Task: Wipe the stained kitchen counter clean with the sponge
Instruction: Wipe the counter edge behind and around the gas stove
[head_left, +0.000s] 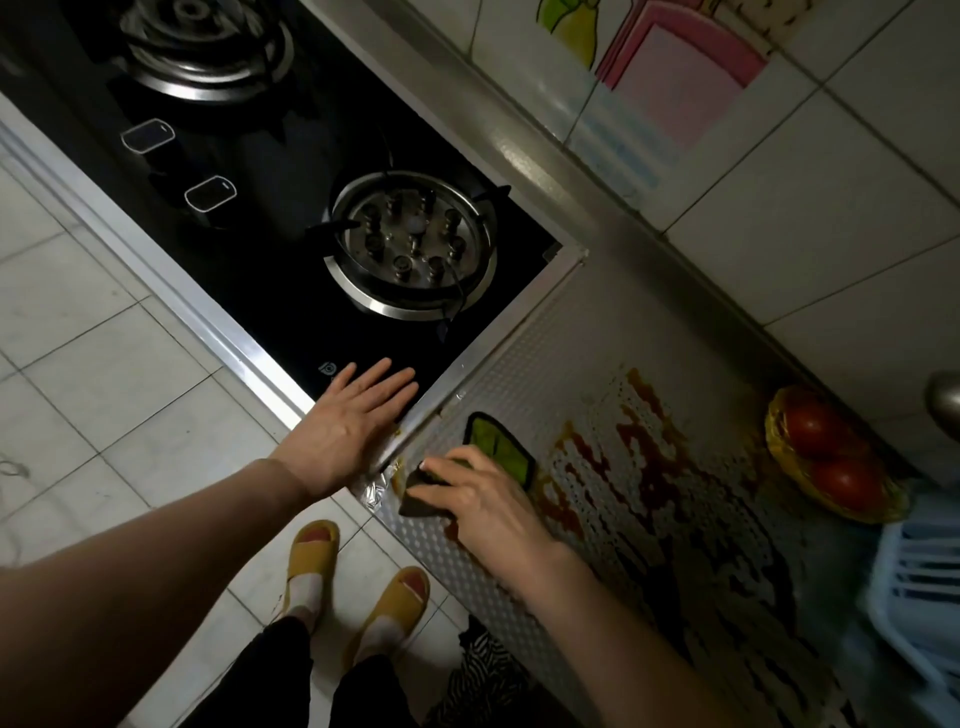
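**Sponge at the worktop's hob-side front corner**

The right hand (483, 499) curls its fingers over the green, dark-edged sponge (498, 447), holding it on the embossed metal worktop (545, 353) beside the hob's trim. A reddish-brown stain (649, 452) spreads just beyond it. The left hand (345, 431) lies flat on the black glass hob (291, 291), fingers straight and slightly spread. Tomatoes (826, 452) sit at the back edge.

We grip the sponge (498, 449) on the counter (519, 358); left of the grip our left hand (348, 431) rests on the stove (270, 280), right of it the stain (639, 447), then tomatoes (826, 452).
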